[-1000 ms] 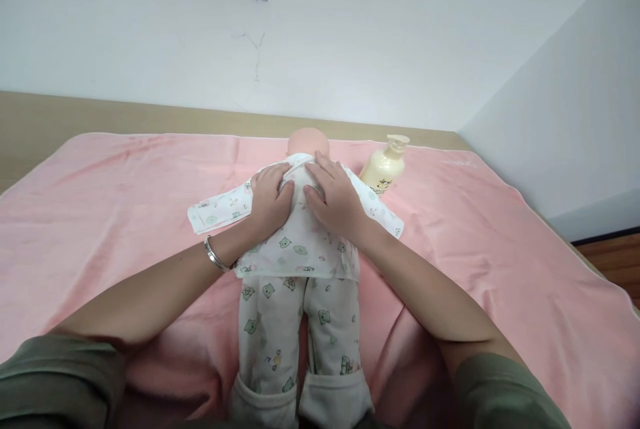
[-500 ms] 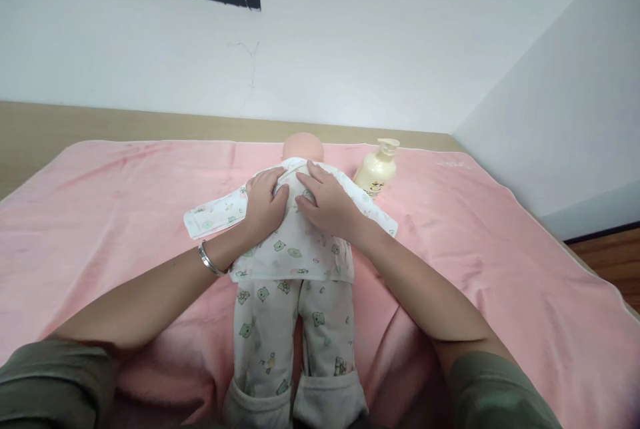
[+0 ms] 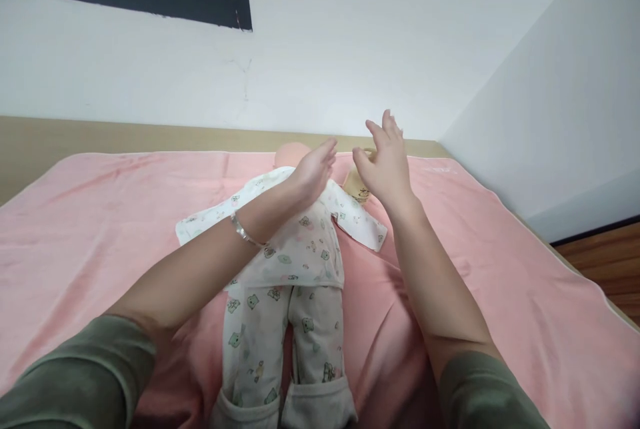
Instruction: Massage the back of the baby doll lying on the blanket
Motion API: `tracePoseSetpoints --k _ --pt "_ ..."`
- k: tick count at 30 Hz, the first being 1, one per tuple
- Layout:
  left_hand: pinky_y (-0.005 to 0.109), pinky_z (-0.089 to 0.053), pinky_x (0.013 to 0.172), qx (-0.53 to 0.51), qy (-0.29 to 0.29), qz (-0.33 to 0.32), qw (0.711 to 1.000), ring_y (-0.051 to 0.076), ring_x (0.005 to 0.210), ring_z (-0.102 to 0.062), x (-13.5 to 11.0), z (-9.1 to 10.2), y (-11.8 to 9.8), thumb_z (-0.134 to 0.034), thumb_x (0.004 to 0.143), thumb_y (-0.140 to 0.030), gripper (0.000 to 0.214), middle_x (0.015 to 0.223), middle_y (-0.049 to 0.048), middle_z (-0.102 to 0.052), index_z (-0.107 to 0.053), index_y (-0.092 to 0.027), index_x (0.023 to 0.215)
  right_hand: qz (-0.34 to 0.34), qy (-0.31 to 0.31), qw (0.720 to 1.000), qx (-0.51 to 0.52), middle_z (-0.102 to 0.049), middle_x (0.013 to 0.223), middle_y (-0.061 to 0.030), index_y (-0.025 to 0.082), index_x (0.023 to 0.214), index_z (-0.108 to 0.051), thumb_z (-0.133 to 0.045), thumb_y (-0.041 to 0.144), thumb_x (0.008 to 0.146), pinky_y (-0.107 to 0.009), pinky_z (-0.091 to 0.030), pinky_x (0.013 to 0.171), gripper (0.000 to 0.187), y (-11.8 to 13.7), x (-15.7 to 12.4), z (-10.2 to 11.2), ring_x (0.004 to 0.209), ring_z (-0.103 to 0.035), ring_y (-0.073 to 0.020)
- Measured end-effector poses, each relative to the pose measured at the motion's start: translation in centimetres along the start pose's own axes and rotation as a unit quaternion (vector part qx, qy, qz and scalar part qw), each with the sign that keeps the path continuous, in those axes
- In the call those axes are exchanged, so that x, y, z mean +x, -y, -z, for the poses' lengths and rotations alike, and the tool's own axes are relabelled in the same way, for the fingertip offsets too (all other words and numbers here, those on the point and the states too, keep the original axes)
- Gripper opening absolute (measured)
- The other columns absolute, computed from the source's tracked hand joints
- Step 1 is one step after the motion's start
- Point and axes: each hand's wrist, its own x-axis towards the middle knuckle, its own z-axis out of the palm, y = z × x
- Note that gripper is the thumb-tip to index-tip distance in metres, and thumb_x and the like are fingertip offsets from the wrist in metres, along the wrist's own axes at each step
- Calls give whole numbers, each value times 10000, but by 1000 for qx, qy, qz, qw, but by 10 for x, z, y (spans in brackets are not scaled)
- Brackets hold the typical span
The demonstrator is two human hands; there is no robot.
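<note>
A doll lies on a pink blanket, its head (image 3: 290,154) away from me, in a white printed top (image 3: 295,252) and matching trousers (image 3: 313,332) with turned-up cuffs. Above the doll's upper back, my left hand (image 3: 314,174) is raised with fingers stretched and palm turned to the right. My right hand (image 3: 387,166) is up beside the doll's right-side sleeve, fingers spread, holding nothing that I can see. Partly hidden behind it stands a cream pump bottle (image 3: 356,186); whether the hand touches the pump cannot be made out.
The pink blanket (image 3: 125,216) covers most of a wooden surface (image 3: 100,132) set against a white wall (image 3: 325,49). A dark frame (image 3: 200,2) is in the wall at upper left. Wooden flooring (image 3: 600,259) shows at the far right.
Both hands have lifted off the doll's back. My right hand has moved right and up to the bottle; my left has shifted right and turned its palm. The view has tilted slightly upward.
</note>
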Motion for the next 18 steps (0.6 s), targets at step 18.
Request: tracePoseSetpoints --k 18 --pt "283 -204 1323 -344 30 135 929 170 1621 -166 -31 -11 -47 -382 1002 -475 770 1722 137 -229 -139 -122 1642 -92 121 982 -108 -689 1270 -220 100 1089 -701 -366 371 989 -564 -354 1189 443 13 11 -1 1333 -569 -379"
